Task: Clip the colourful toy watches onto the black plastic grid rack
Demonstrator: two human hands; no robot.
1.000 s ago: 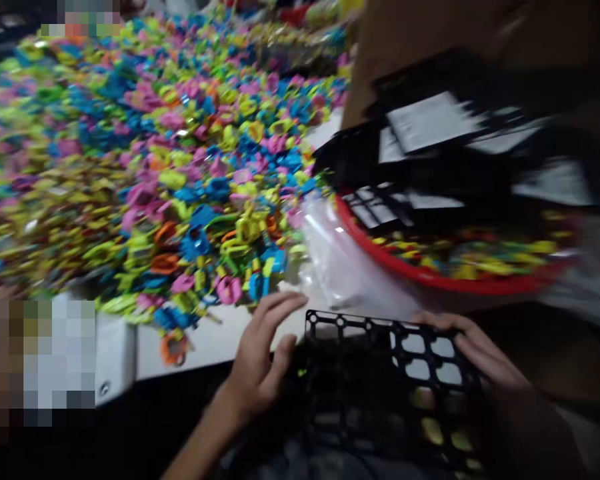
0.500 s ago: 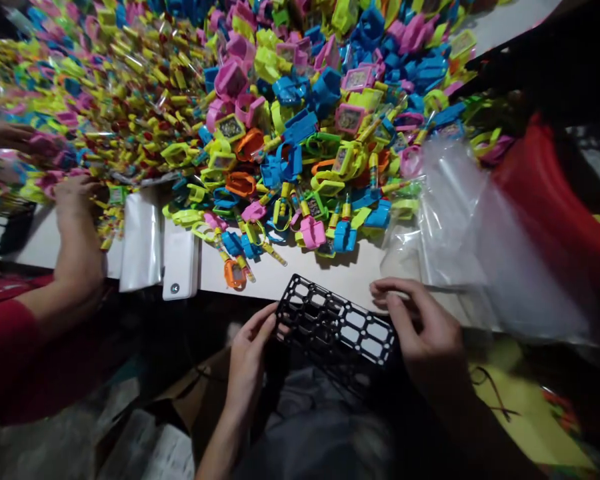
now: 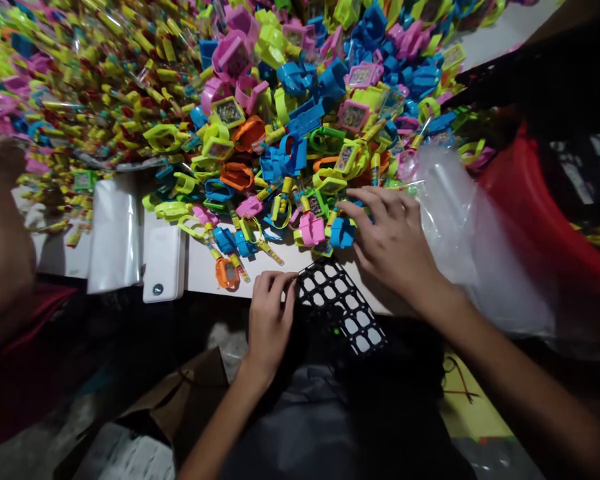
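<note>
My left hand (image 3: pixel 271 320) is closed on the left edge of a black plastic lattice rack (image 3: pixel 341 287). The rack has rows of rounded openings and lies tilted across the table's front edge. My right hand (image 3: pixel 393 233) is over the near side of a heap of toy watches, fingers apart and bent downward. Closest to its fingertips is a blue toy watch (image 3: pixel 342 232) with a yellow candy tube; whether they touch is hard to see. Beside that lie a pink toy watch (image 3: pixel 311 229) and, farther left, an orange one (image 3: pixel 227 273).
A stack of clear plastic bags (image 3: pixel 114 233) and a white power bank (image 3: pixel 164 263) lie to the left. Clear bags (image 3: pixel 450 207) and a red container (image 3: pixel 530 173) stand at the right. A co-worker's arm (image 3: pixel 3 233) is at the far left. Below is an open cardboard box (image 3: pixel 195 393).
My right hand has left the rack's right side and moved up to the heap. The rack has turned and now rests over the table edge. My left hand still holds it.
</note>
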